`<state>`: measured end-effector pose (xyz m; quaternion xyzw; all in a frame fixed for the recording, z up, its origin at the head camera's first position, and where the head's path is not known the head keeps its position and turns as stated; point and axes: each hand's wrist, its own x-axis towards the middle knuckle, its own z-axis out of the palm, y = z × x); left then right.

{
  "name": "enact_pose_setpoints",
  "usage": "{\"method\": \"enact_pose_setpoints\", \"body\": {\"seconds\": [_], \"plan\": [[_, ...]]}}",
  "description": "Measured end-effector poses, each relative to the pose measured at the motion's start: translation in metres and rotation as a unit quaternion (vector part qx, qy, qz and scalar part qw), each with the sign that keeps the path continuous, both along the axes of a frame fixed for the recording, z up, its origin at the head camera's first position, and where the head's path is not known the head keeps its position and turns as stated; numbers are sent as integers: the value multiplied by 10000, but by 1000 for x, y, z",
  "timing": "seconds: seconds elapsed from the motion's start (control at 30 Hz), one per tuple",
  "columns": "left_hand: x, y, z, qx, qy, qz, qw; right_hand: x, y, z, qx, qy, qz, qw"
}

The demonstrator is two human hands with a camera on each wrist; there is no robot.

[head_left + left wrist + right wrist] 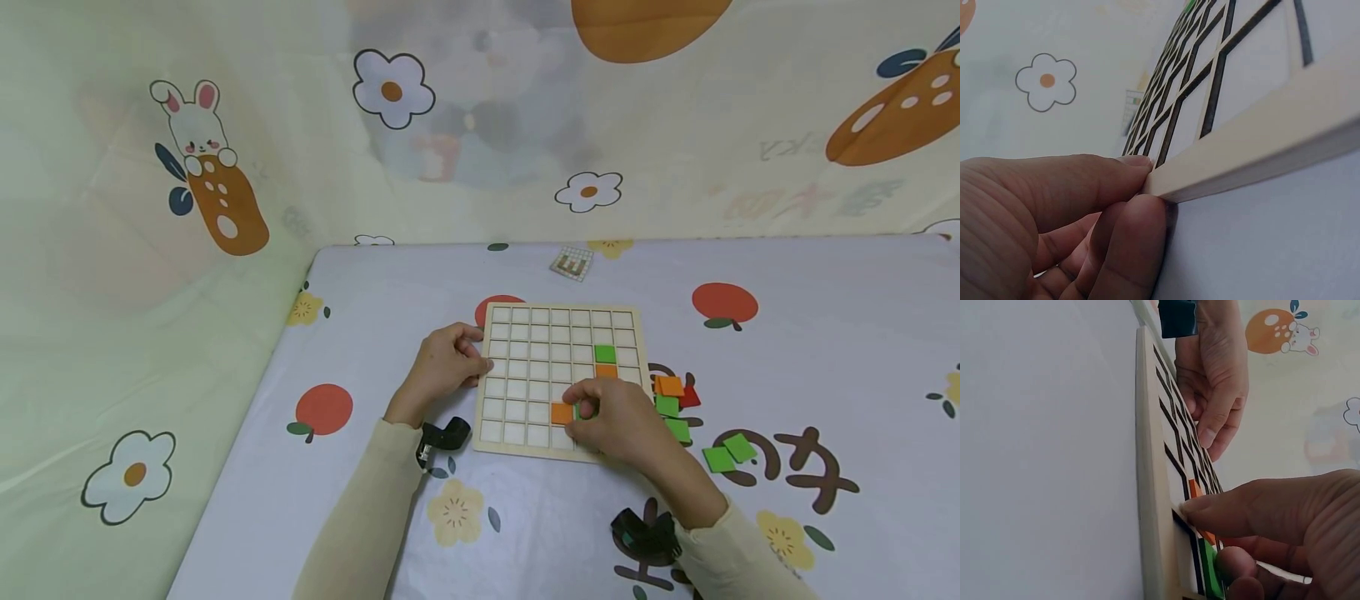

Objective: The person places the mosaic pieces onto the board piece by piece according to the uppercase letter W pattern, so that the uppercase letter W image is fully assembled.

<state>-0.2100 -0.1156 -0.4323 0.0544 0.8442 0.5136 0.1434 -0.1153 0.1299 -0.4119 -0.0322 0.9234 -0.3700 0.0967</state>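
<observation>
A light wooden grid board lies on the table, its square cells mostly bare. My left hand pinches the board's left edge, thumb on the rim and fingers against the side, as the left wrist view shows closely. Over the lower middle cells, my right hand pinches an orange tile between thumb and index finger. Beside it, a green tile sits partly hidden under the right fingers. Farther up the board are another green tile and, just below that, an orange tile.
Right of the board lie loose orange tiles, a red piece and several green tiles. A small patterned card lies beyond the board's far edge. The table wears a printed cloth; a patterned curtain hangs behind it.
</observation>
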Motion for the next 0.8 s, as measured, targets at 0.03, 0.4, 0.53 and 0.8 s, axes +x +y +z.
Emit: {"method": "enact_pose_setpoints", "body": {"seconds": [0.03,0.4,0.53,0.8], "plan": [[0,0,0,-6,3,-1,10000,1,1,0,1,33,23,10000],[0,0,0,39,-49,-6,10000,20,29,1,-137,890,-75,9959],[0,1,0,18,-64,7,10000,33,51,3,117,1145,-429,9924],[0,0,0,-7,-35,9,10000,60,99,-3,745,1351,-1232,9803]]}}
